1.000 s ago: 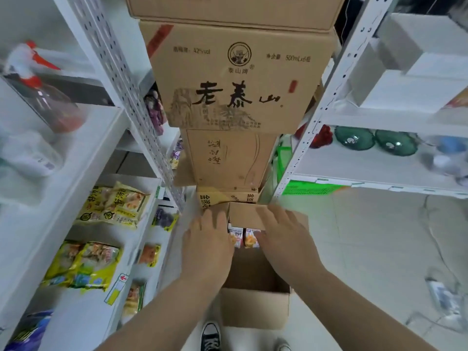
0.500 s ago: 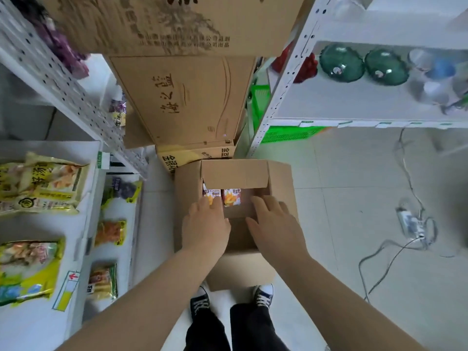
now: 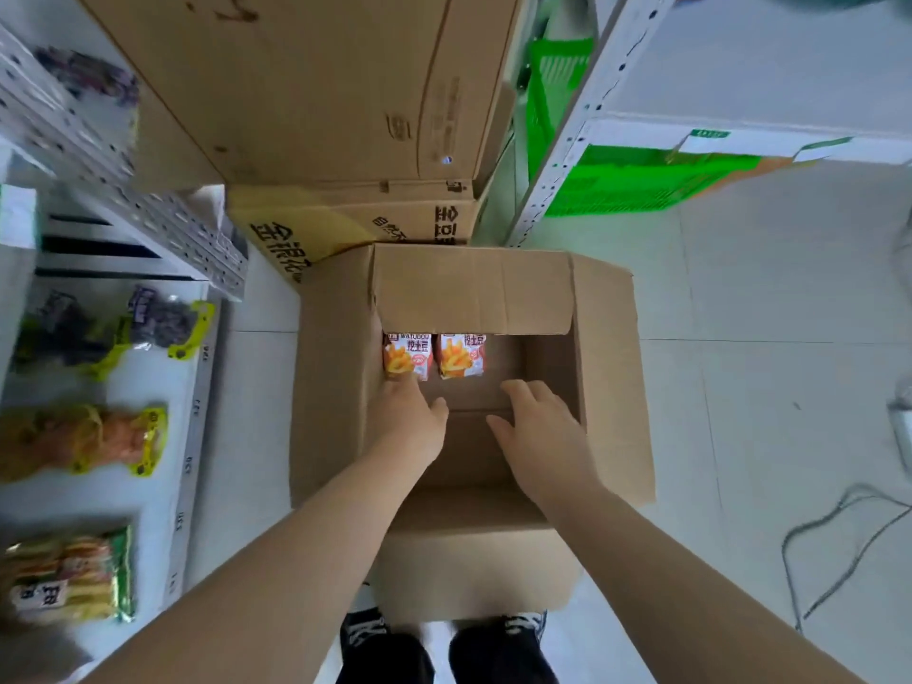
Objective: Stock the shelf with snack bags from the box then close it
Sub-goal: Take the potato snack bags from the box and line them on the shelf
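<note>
An open cardboard box stands on the floor in front of my feet, its flaps spread out. Two orange-and-white snack bags stand side by side at its far inner wall: the left bag and the right bag. My left hand is inside the box with its fingertips touching the bottom of the left bag. My right hand hovers inside the box to the right, fingers relaxed and holding nothing. The white shelf on the left carries several snack bags.
Stacked cardboard boxes stand just behind the open box. A white shelf unit with green crates under it is at the right. Grey cables lie on the tiled floor at the right.
The view has tilted down and closer to the box. Both hands have gone from the box's rim down into it, the left one reaching the left snack bag.
</note>
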